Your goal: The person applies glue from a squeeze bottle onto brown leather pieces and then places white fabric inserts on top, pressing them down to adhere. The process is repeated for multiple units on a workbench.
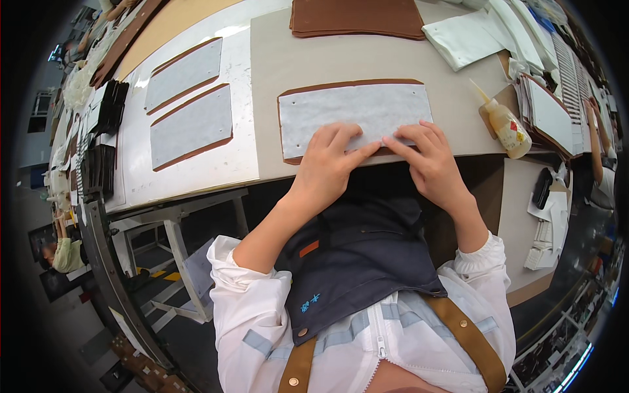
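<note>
In front of me lies a rectangular brown panel with a white backing sheet [327,105], brown along its edges and with small holes near its corners. My left hand [326,160] rests on its near edge, fingers bent on the white sheet and thumb stretched toward the middle. My right hand [432,160] touches the same edge from the right, one finger reaching to the left thumb's tip, the others bent on the sheet. The digits of each hand are spread apart. Part of the near edge is hidden under my hands.
Two similar panels [191,128] lie on the white board at left, near black stacked pieces [108,108]. A brown stack [357,18] is at the back. To the right are white sheets [462,39], a yellowish squeeze bottle [508,130] and stacked panels [550,118].
</note>
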The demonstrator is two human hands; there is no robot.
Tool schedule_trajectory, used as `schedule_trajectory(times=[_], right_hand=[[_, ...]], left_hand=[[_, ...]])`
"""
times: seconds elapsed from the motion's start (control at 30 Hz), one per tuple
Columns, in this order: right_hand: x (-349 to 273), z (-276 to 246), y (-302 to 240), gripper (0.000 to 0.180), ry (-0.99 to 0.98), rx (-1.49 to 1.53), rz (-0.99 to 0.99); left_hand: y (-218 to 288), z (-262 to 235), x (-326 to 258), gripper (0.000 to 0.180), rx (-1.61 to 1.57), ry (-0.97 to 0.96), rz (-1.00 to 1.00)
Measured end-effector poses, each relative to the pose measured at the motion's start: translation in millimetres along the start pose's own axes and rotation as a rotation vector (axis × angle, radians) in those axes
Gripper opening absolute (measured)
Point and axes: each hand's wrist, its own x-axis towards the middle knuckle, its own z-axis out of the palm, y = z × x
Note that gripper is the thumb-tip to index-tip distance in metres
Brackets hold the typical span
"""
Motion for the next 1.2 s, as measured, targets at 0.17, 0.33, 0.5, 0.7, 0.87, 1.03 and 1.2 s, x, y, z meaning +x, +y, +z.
schedule_trajectory(times=[0.17,0.33,0.5,0.7,0.87,1.03,1.2], right_hand=[[-7.0,0.1,7.3,0.048,-0.001,0.005,-0.028],[2.7,4.1,-13.2,0.028,0.033,0.068,-0.002],[2.1,11.1,-8.6,0.02,0.08,0.111,-0.081],[6.9,6.4,-3.5,0.015,0.21,0.082,-0.035],[13.2,11.3,-7.7,0.02,0.151,0.075,-0.039],[24.5,21.0,-17.6,0.034,0.037,0.126,-0.096],[53.3,51.0,-37.9,0.05,-0.048,0.19,-0.193]], left_hand=[[-8.9,-14.6,-10.7,0.049,-0.004,-0.051,0.049],[-0.5,-29.5,-36.0,0.042,0.055,0.018,-0.111],[-8.7,-54.0,-73.1,0.034,0.198,-0.013,-0.164],[-40.2,-66.0,-73.4,0.023,0.234,0.218,-0.239],[-47.8,-62.6,-45.0,0.03,0.252,0.131,-0.243],[-51.6,-58.4,-49.3,0.032,0.212,0.057,-0.289],[-49.5,-56.5,-48.0,0.039,0.19,0.04,-0.312]])
